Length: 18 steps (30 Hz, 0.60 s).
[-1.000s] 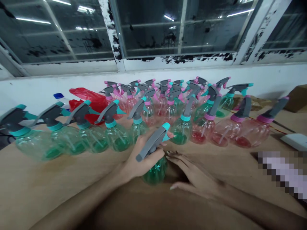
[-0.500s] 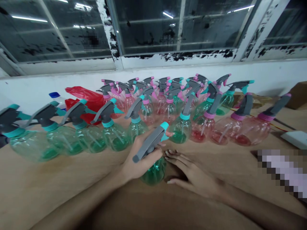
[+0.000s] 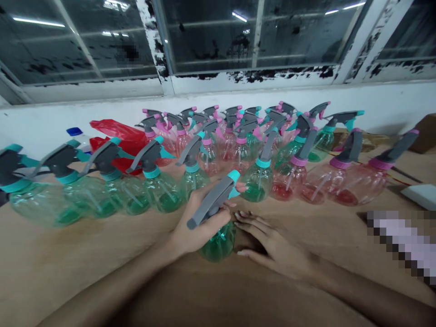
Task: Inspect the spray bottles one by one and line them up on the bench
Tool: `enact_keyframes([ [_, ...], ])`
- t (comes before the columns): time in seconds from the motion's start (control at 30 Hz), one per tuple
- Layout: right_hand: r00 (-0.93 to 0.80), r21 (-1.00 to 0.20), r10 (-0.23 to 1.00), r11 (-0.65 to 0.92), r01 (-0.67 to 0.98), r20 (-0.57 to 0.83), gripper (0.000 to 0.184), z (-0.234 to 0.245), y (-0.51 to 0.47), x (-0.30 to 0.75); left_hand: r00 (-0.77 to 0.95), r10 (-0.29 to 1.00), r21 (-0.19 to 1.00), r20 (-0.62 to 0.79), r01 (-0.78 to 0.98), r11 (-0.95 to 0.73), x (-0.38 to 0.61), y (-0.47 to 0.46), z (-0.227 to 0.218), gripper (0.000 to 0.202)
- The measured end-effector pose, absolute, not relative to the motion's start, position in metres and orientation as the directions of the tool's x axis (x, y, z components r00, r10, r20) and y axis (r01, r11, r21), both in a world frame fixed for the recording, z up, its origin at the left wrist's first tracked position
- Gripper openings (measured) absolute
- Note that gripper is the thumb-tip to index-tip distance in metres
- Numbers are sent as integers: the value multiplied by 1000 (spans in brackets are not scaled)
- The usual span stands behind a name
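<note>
A green spray bottle with a grey trigger head and teal nozzle stands on the table in front of me. My left hand is wrapped round its neck, just under the head; some of those fingers are hidden behind it. Beside the bottle on the right, my right hand rests palm down with its fingers stretched towards it, holding nothing. Whether the fingertips touch the bottle I cannot tell. Just beyond my hands stand another green spray bottle and a pink spray bottle.
Several green spray bottles line the left, pink ones the right, with more crowded behind. A red plastic bag and blue-capped bottle lie at the back left. A cardboard box and white object sit at right.
The view has shifted very slightly. Both hands and the held spray bottle stay in almost the same place, with the left grip unchanged.
</note>
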State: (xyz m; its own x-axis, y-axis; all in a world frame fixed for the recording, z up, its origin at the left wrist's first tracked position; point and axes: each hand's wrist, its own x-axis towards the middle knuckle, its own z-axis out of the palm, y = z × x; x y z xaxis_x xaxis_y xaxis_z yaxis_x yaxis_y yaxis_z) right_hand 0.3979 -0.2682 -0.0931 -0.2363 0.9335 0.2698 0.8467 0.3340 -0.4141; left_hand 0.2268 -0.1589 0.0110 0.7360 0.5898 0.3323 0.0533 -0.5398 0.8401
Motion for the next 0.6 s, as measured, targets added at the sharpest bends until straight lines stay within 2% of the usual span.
enact_keyframes([
  [0.3,-224,-439,935,329,836,274,56,-92,-269,398,729,615,835,300,112,-539,225,-159,7,38],
  [0.6,-229,-458,939,327,827,256,59,-93,-268,399,721,591,791,362,98,-604,224,-162,13,33],
])
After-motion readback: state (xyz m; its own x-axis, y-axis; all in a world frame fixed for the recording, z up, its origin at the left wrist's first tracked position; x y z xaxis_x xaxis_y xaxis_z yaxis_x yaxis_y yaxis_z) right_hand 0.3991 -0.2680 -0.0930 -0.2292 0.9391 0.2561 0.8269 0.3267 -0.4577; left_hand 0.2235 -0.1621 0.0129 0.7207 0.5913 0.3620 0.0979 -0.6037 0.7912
